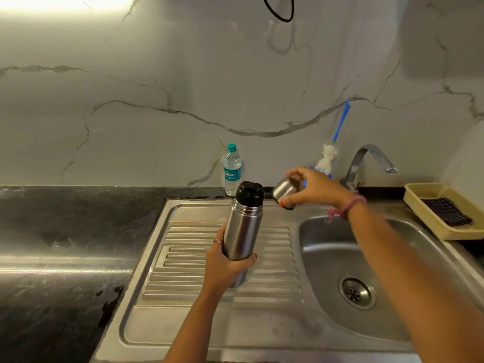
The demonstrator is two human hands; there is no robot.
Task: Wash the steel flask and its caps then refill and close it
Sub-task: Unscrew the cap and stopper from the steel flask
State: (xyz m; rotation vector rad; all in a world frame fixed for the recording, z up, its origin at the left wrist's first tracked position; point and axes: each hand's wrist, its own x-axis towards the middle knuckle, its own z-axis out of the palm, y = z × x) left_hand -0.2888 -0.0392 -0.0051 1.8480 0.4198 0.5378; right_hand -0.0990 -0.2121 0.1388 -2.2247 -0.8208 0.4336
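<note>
My left hand (227, 260) grips the lower body of the steel flask (242, 231), held tilted slightly over the ribbed drainboard (199, 273). The flask's black inner stopper (249, 193) sits on its neck. My right hand (313, 188) holds the steel outer cap (284, 191) by its sides, just to the right of the flask's top and apart from it, above the sink's back edge.
The sink basin (327, 258) with its drain lies at the right, the tap (366, 161) behind it. A plastic water bottle (232, 170) stands at the wall. A blue-handled bottle brush (331, 150) leans by the tap. A beige tray (442, 208) sits far right. Dark counter fills the left.
</note>
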